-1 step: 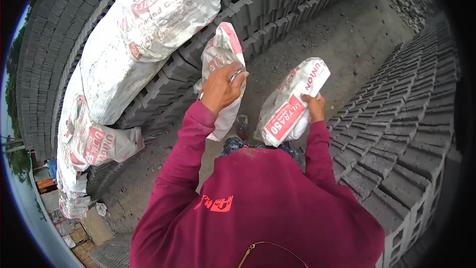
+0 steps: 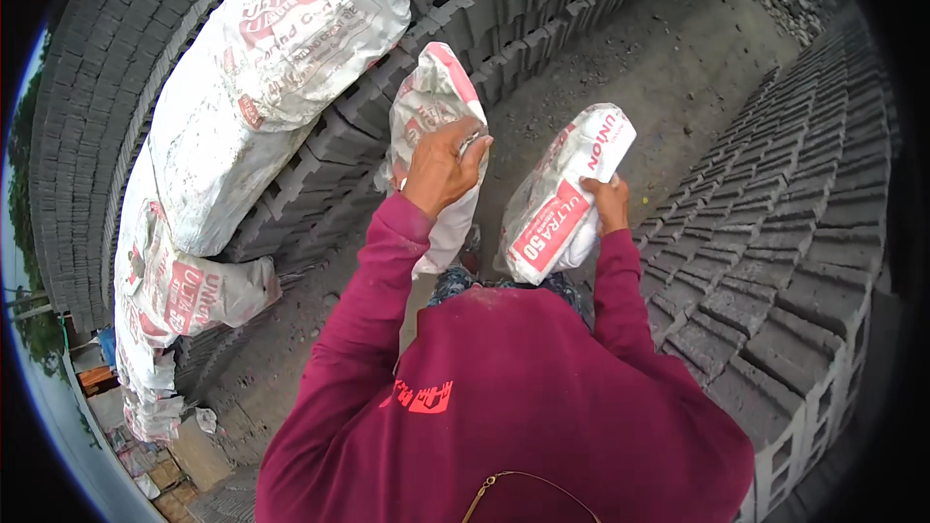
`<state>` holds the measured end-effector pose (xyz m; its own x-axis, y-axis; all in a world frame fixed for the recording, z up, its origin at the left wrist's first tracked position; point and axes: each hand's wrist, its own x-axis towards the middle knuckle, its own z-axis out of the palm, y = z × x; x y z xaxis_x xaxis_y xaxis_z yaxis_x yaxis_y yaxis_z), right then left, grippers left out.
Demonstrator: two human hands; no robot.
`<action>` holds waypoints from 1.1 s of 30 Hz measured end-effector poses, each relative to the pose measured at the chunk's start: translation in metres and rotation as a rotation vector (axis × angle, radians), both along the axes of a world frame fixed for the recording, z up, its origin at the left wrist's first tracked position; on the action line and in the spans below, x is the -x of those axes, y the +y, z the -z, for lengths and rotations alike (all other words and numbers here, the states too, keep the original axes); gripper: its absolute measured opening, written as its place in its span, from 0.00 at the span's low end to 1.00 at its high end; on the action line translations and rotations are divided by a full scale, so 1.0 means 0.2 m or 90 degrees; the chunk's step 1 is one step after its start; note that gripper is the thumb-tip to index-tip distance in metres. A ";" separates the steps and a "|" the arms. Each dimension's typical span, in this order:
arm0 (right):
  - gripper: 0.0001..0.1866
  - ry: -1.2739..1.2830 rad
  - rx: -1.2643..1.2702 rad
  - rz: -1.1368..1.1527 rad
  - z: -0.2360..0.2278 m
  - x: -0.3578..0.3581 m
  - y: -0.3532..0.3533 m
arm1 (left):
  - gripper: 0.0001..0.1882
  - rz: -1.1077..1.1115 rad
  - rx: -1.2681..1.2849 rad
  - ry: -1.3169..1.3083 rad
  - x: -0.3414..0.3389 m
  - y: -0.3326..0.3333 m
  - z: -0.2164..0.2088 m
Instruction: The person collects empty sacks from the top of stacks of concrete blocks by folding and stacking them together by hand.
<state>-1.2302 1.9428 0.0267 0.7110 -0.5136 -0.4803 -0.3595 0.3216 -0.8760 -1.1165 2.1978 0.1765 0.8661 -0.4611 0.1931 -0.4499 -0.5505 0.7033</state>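
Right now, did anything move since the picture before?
Nothing visibly changed. The left hand grips one white-and-red sack, the right hand grips the other sack, both in the same places. The big full sacks lie on the grey block stacks as before.

A large white sack with red print lies slumped over the stacked grey concrete blocks at left, and more white sacks hang below it against the same stack. Another wall of grey blocks runs along the top — and rows of blocks fill the right side. Between them lies a strip of grey, dusty ground. At lower left, flat slabs lie scattered.
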 end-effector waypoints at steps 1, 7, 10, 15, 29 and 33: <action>0.22 -0.021 -0.051 0.019 -0.02 0.03 -0.03 | 0.12 0.038 0.035 0.015 -0.01 -0.15 0.06; 0.18 -0.036 -0.093 0.115 -0.20 0.15 -0.21 | 0.14 0.312 -0.028 0.049 0.18 -0.78 0.23; 0.16 -0.049 -0.083 0.149 -0.22 0.21 -0.27 | 0.16 0.410 -0.106 0.005 0.27 -0.89 0.30; 0.14 -0.146 -0.200 0.245 -0.07 0.19 -0.29 | 0.13 0.413 -0.121 0.004 0.32 -0.92 0.30; 0.16 0.070 0.008 0.300 0.05 0.03 -0.13 | 0.35 -0.207 0.485 0.389 -0.22 0.10 0.35; 0.18 0.024 -0.021 0.269 0.10 0.02 -0.10 | 0.42 -0.383 0.935 0.429 -0.50 0.50 0.38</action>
<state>-1.2347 1.9224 0.0070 0.4234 -0.7398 -0.5229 -0.2215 0.4751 -0.8516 -1.0158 2.2981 0.0997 0.9362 0.1485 -0.3185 0.1242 0.7079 0.6953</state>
